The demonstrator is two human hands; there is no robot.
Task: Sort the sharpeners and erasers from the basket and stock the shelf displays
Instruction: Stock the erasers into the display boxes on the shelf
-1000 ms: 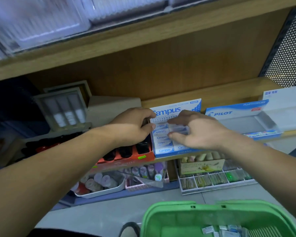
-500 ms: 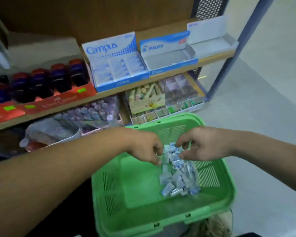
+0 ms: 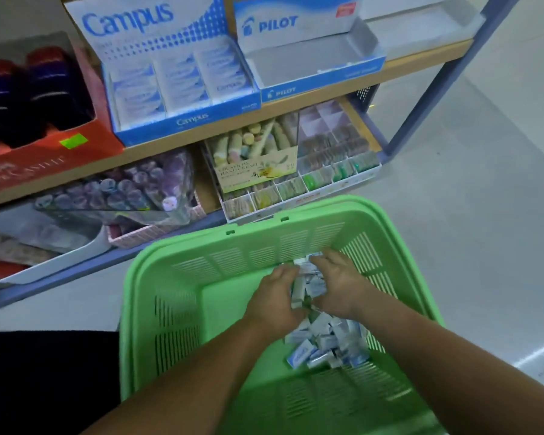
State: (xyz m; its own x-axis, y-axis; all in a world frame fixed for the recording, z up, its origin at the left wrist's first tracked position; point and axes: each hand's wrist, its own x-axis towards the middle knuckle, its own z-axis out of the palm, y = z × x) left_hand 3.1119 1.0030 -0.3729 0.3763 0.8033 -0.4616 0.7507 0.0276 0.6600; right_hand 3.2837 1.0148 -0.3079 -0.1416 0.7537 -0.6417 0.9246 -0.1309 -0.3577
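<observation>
A green plastic basket (image 3: 157, 277) stands on the floor below me with a heap of small blue-and-white erasers (image 3: 324, 343) in its right half. Both hands are down in the basket at the far end of the heap. My left hand (image 3: 272, 296) and my right hand (image 3: 339, 284) face each other with curled fingers and hold a bunch of erasers (image 3: 302, 284) between them. On the shelf above, the blue Campus display box (image 3: 182, 120) holds rows of erasers. Beside it the Pilot display box (image 3: 314, 64) shows a bare grey bottom.
A red box of dark round sharpeners (image 3: 44, 152) sits left of the Campus box. The lower shelf holds a bin of purple items (image 3: 132, 189), a hand-cream carton (image 3: 255, 171) and a divided tray (image 3: 333, 171). A blue shelf post (image 3: 427, 89) stands at the right, grey floor beyond.
My hands left the Campus box on the shelf, came down into the basket and closed in on the erasers. The view tilted down and nearer to the basket.
</observation>
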